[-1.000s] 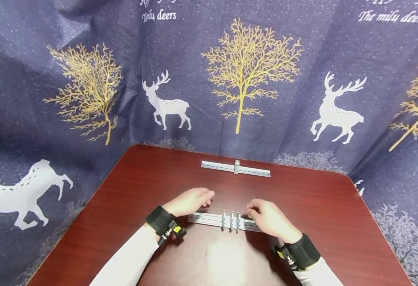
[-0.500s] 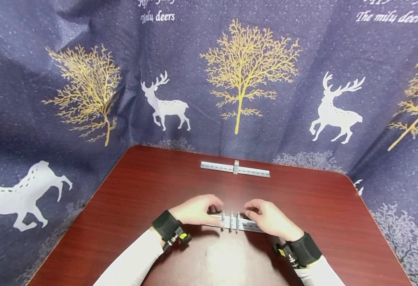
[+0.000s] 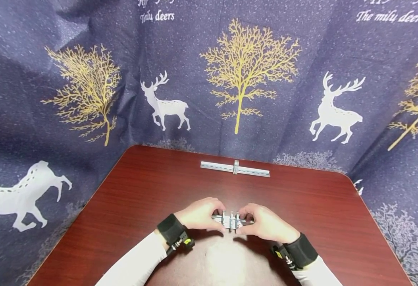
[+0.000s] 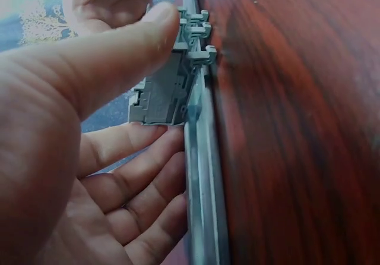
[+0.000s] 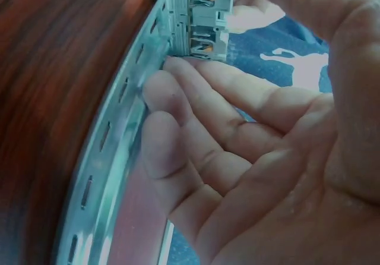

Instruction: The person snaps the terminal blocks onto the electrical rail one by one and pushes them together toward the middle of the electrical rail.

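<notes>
Several grey terminal blocks (image 3: 232, 221) stand on a slotted metal DIN rail (image 5: 101, 152) lying near the front of the table. My left hand (image 3: 199, 215) holds the left end of this group, thumb on the near side and fingers on the far side; a grey block (image 4: 160, 95) shows between them in the left wrist view. From the other side my right hand (image 3: 266, 223) grips the group's right end. In the right wrist view its fingers touch the end of a block (image 5: 208, 21), while the thumb's tip is out of sight. Both hands partly cover the rail.
A second DIN rail (image 3: 217, 165) carrying a terminal block (image 3: 236, 167) lies near the back edge of the red-brown wooden table (image 3: 151, 178). Behind the table hangs a dark blue curtain (image 3: 201, 91) printed with deer and trees.
My left hand has come right and down onto the rail, closing on the blocks' left side. My right hand has moved slightly left, its thumb and fingers now at their right side.
</notes>
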The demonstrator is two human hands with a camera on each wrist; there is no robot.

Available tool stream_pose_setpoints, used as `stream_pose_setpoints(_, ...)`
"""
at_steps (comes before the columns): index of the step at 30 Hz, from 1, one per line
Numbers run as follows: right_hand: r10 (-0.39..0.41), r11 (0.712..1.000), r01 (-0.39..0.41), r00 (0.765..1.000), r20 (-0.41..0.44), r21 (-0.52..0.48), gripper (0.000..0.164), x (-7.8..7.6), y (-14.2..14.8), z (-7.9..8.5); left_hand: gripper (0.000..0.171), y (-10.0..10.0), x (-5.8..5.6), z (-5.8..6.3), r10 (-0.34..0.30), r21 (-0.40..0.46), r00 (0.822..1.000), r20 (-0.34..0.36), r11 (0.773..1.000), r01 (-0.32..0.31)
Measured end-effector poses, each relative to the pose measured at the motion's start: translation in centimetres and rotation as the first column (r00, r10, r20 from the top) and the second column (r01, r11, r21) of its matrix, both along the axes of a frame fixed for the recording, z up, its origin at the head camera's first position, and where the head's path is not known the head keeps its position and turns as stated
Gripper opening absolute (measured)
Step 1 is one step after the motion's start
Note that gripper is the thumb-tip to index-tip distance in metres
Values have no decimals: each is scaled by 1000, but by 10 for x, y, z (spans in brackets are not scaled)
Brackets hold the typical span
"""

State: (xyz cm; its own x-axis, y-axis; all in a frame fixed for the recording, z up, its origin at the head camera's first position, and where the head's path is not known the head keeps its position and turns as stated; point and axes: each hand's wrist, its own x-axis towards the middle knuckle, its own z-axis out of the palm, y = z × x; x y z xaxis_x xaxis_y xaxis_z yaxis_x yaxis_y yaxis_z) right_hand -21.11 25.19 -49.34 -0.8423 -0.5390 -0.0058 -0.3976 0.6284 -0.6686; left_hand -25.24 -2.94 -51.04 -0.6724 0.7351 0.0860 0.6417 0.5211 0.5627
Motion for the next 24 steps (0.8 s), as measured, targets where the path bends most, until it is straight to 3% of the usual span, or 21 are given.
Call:
stream_pose_setpoints(12, -42, 997, 48, 994, -101, 54, 35, 1, -8, -8, 46, 7, 2, 0, 6, 2, 1000, 13, 1000, -6)
stream_pose_setpoints(18, -50, 998, 54, 993, -103, 30, 35, 0, -8, -12, 44, 12, 4, -2, 18, -13, 1000, -17, 1000, -18)
stream_pose_setpoints(24, -51, 999, 51, 997, -52, -8, 33, -1, -9, -14, 43, 18, 4, -5, 32, -14, 999, -14, 999, -33)
